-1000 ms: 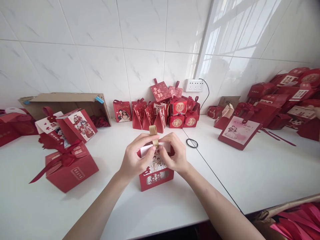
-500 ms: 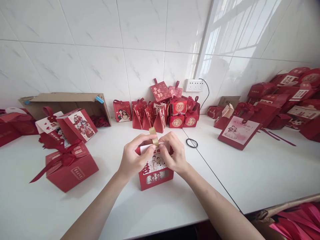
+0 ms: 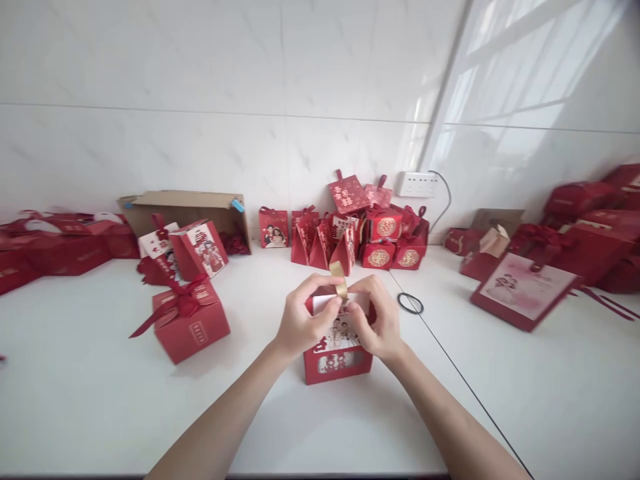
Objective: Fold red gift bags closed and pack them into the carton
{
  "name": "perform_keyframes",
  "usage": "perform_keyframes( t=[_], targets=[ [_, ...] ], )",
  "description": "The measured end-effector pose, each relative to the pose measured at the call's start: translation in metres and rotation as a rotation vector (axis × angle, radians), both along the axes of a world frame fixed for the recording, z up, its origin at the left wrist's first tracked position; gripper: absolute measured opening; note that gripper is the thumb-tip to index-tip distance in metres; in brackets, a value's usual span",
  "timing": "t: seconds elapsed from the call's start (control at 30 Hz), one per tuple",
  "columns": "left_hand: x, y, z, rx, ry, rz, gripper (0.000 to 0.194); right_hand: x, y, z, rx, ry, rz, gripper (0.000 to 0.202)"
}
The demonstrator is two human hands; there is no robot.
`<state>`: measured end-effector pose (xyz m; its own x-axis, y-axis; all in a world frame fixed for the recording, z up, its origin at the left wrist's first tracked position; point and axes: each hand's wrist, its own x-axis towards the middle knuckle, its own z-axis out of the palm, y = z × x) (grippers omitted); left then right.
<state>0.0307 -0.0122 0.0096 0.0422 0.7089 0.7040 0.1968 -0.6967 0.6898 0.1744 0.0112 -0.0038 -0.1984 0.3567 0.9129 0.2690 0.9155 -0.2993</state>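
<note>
A red gift box [image 3: 343,337] with a white printed front, a couple's picture and a clear window low down stands upright on the white table. From its top rises a loop of gold ribbon [image 3: 339,272]. My left hand [image 3: 306,319] is closed, thumb and forefinger pinching the ribbon near its base. On the other side, my right hand [image 3: 379,317] is closed too, its thumb and fingertips pressed together at the box's top edge beside the ribbon. What lies between those right fingertips is hard to see.
To the left sits a red box with a bow [image 3: 193,320], before a cardboard box [image 3: 185,200]. Small red boxes [image 3: 385,237] stack along the wall below a power strip [image 3: 417,185]. A black ring [image 3: 410,303] and a pink-fronted box [image 3: 523,290] lie rightward.
The camera has turned, so the whole scene sits farther right in the picture and is slightly blurred. Both hands stay at the gold ribbon on the box's top.
</note>
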Motion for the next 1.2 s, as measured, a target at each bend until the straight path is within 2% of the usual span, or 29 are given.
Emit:
perform_keyframes(
  t=[0.17,0.6,1.2],
  targets=[
    [0.0025,-0.0001,-0.0013,0.002,-0.062,-0.057,0.019,0.0016,-0.002,-0.0011,0.018,-0.014,-0.033,0.008],
    [0.0064,-0.0018,-0.0051,-0.041,-0.123,-0.088,0.024,0.0047,-0.0012,-0.0076,0.035,-0.03,-0.114,0.006],
    [0.0079,-0.0015,-0.0048,-0.01,-0.134,-0.053,0.023,0.006,-0.0012,-0.0092,0.009,-0.03,-0.122,0.006]
  ],
)
